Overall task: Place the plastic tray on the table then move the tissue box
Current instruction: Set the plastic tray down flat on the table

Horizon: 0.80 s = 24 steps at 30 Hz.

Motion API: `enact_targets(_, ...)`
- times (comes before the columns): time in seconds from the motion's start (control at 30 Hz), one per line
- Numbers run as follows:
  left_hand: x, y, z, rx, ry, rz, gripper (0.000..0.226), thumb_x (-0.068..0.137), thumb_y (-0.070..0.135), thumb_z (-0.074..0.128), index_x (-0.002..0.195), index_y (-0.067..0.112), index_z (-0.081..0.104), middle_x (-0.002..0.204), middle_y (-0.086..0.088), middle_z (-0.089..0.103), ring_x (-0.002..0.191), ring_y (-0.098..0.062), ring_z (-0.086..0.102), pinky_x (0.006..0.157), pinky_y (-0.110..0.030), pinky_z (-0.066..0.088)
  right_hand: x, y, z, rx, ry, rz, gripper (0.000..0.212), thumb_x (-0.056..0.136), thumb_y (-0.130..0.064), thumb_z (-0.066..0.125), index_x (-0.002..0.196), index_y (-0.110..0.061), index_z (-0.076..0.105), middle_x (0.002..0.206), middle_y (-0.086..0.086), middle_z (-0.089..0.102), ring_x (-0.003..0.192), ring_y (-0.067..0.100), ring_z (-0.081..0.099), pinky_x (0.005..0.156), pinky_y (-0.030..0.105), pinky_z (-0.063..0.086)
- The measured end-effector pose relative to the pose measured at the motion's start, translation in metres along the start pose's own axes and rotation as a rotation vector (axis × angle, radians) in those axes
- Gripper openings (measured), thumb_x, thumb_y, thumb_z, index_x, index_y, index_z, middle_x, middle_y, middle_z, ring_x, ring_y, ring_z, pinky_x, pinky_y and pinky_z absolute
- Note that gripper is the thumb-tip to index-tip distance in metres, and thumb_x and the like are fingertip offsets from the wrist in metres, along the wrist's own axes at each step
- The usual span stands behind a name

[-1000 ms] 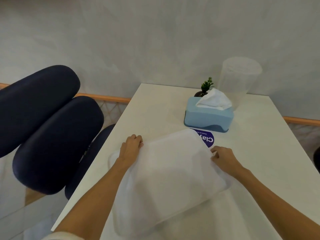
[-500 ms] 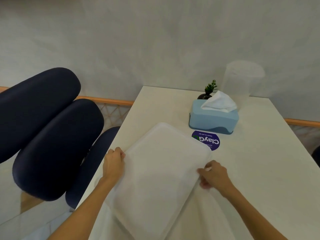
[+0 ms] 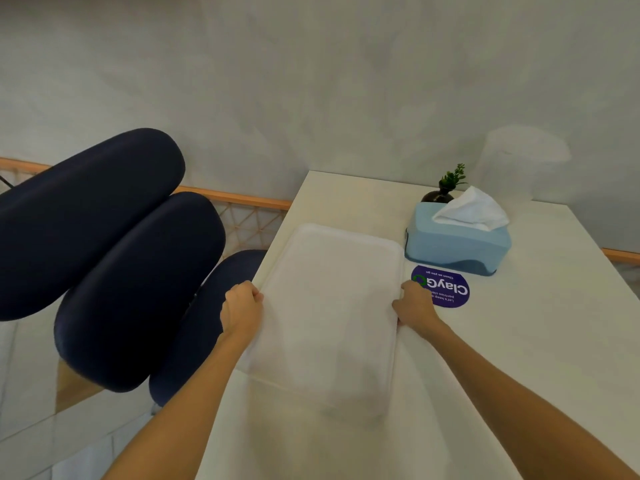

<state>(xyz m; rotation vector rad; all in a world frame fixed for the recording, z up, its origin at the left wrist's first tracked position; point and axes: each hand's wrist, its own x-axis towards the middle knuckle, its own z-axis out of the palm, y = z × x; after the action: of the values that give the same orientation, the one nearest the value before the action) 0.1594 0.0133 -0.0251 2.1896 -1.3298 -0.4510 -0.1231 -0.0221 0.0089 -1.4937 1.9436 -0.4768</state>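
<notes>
Head view: the translucent white plastic tray (image 3: 332,306) lies lengthwise on the white bench (image 3: 540,358), along the bench's left edge. The left hand (image 3: 241,308) is curled closed on the tray's left rim, knuckles up. The right hand (image 3: 415,306) is clamped on the right rim, fingers folded around the edge. The pale blue tissue box (image 3: 457,242) stands just beyond the tray's far right corner, a white tissue sticking out on top. A round purple sticker (image 3: 446,289) lies on the bench beside the right hand. A small potted plant (image 3: 445,187) stands behind the box. Dark blue cushions (image 3: 104,244) sit left of the bench.
</notes>
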Motion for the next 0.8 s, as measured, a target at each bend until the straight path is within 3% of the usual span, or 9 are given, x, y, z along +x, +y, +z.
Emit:
enact_targets(0.17, 0.014, -0.002, -0.002, -0.041, -0.011, -0.037, 0.013, 0.092, 0.013, 0.056, 0.097, 0.003, 0.063, 0.099, -0.015, 0.066, 0.078, -0.023, 0.059, 0.071, -0.04, 0.053, 0.01, -0.014, 0.003, -0.034, -0.028, -0.006, 0.039, 0.086, 0.005, 0.051, 0.124, 0.007, 0.045, 0.12, 0.027, 0.055, 0.101, 0.035, 0.057, 0.086, 0.045, 0.053)
enact_targets(0.33, 0.022, -0.005, -0.004, -0.038, -0.031, -0.022, 0.011, 0.092, 0.012, 0.055, 0.095, 0.004, 0.062, 0.098, -0.014, 0.065, 0.077, -0.021, 0.056, 0.066, -0.036, 0.048, 0.013, -0.021, 0.005, -0.08, -0.03, -0.031, 0.04, 0.087, 0.006, 0.048, 0.126, 0.007, 0.044, 0.126, 0.024, 0.054, 0.112, 0.036, 0.055, 0.087, 0.038, 0.049)
enact_targets(0.53, 0.021, -0.015, -0.005, 0.029, -0.051, 0.044, 0.011, 0.092, 0.015, 0.056, 0.093, 0.005, 0.061, 0.092, -0.013, 0.065, 0.078, -0.024, 0.062, 0.069, -0.038, 0.053, 0.011, -0.013, 0.012, -0.031, -0.037, -0.025, 0.042, 0.086, 0.006, 0.05, 0.128, 0.005, 0.042, 0.121, 0.026, 0.055, 0.106, 0.037, 0.058, 0.085, 0.043, 0.052)
enact_targets(0.8, 0.017, -0.017, -0.008, 0.058, -0.058, 0.063, 0.01, 0.091, 0.016, 0.058, 0.092, 0.007, 0.06, 0.091, -0.012, 0.064, 0.076, -0.024, 0.062, 0.069, -0.039, 0.055, 0.01, -0.01, 0.011, -0.036, -0.059, -0.03, 0.05, 0.087, 0.005, 0.051, 0.134, 0.002, 0.037, 0.124, 0.025, 0.054, 0.102, 0.034, 0.058, 0.083, 0.037, 0.051)
